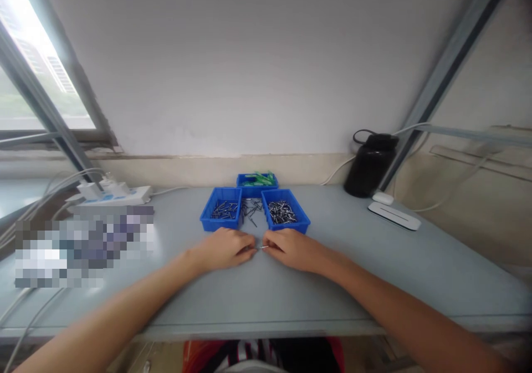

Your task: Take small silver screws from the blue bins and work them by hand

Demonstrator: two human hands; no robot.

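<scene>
A small thin metallic piece (262, 247) lies between the fingertips of my two hands, just above the grey table. My left hand (228, 248) is closed, its fingertips pinched at the left end of the piece. On the other side my right hand (291, 249) pinches the right end. Behind my left hand, a blue bin (206, 224) holds dark thin metal pieces. Another blue bin (305, 223), behind my right hand, is filled with short shiny metal pieces. Several thin metal pieces (251, 209) lie loose between the bins. Farther back, a third blue bin (257, 185) contains green items.
A black bottle (369, 165) stands at the back right, near a small white case (383, 198) and a flat white device (394, 216). A power strip (120, 197) with plugs and cables is at the back left. A blurred-out area (83, 245) covers the left side.
</scene>
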